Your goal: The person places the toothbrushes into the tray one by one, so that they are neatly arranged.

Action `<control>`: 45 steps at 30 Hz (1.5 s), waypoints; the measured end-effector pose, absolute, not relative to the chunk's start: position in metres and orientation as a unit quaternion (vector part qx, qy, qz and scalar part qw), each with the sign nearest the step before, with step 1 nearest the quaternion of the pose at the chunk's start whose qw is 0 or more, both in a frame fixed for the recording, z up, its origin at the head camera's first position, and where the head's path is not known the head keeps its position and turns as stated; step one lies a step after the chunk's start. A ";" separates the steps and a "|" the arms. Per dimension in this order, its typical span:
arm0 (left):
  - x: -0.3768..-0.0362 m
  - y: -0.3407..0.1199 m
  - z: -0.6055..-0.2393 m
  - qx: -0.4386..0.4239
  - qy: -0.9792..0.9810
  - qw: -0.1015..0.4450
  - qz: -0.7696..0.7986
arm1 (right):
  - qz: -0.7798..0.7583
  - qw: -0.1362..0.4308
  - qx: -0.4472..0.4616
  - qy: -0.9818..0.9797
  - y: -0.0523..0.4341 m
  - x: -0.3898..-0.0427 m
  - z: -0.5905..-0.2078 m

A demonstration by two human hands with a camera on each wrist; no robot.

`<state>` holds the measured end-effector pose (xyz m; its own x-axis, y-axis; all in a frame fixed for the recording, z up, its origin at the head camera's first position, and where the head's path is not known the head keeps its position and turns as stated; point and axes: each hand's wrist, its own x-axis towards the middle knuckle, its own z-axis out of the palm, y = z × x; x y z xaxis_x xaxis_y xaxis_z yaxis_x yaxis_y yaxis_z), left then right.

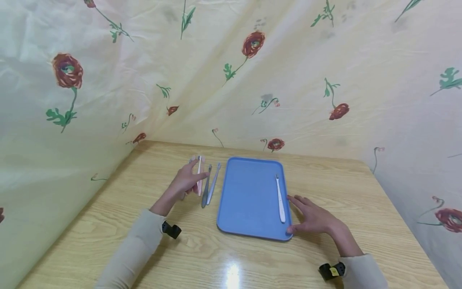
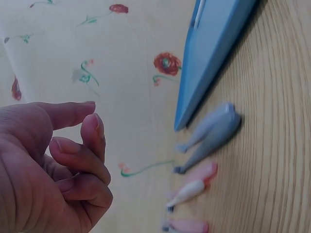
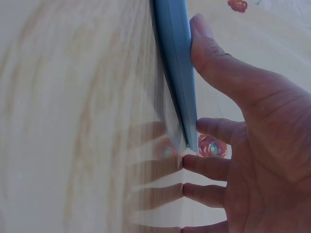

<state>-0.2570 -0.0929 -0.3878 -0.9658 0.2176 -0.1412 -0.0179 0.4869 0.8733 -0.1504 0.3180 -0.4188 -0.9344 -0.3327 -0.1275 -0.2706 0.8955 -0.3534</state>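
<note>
Left hand (image 1: 187, 178) hovers over toothbrushes (image 1: 207, 184) left of tray (image 1: 249, 200), fingers loosely curled, holding nothing (wrist view confirms). Right hand (image 1: 312, 218) flat, thumb bracing tray's right edge, likely steadying it. 1 brush (image 1: 280, 198) inside.

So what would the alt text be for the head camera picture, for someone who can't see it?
Two hands work at a wooden table: the left hand reaches over a row of toothbrushes beside a blue tray, while the right hand rests against the tray's right edge. One white toothbrush lies in the tray; flowered cloth hangs behind.
</note>
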 end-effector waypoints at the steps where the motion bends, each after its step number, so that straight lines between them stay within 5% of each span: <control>1: -0.258 -0.095 -0.388 0.057 0.856 0.113 0.501 | -0.169 0.092 -0.156 0.969 0.318 -0.150 -0.419; 22: -0.278 -0.137 -0.410 0.006 0.875 0.109 0.472 | -0.178 0.092 -0.157 0.967 0.317 -0.150 -0.417; 45: -0.295 -0.152 -0.438 -0.001 0.904 0.175 0.390 | -0.177 0.081 -0.166 0.967 0.319 -0.154 -0.422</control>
